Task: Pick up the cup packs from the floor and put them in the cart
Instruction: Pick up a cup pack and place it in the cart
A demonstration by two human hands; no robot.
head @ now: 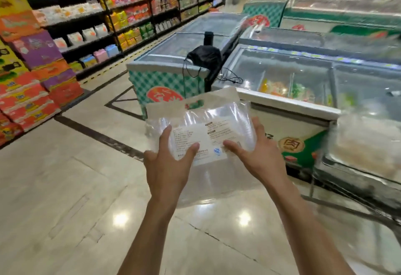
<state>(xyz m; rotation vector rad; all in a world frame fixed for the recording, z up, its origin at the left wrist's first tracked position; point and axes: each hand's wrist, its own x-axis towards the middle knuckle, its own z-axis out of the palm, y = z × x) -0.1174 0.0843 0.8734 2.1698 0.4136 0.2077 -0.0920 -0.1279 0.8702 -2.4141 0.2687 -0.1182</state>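
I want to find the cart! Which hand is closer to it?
Right. The right hand grips the cup pack on the side toward the cart, at the picture's right edge. The left hand grips the pack's far side.

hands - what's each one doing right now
Left hand: grip on the cup pack, thumb on its label.
Right hand: grip on the same pack, right side.

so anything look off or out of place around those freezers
Yes: a black bag with loose cords sits on a chest freezer lid, not store stock. The cup pack, held between left hand and right hand, looks intact.
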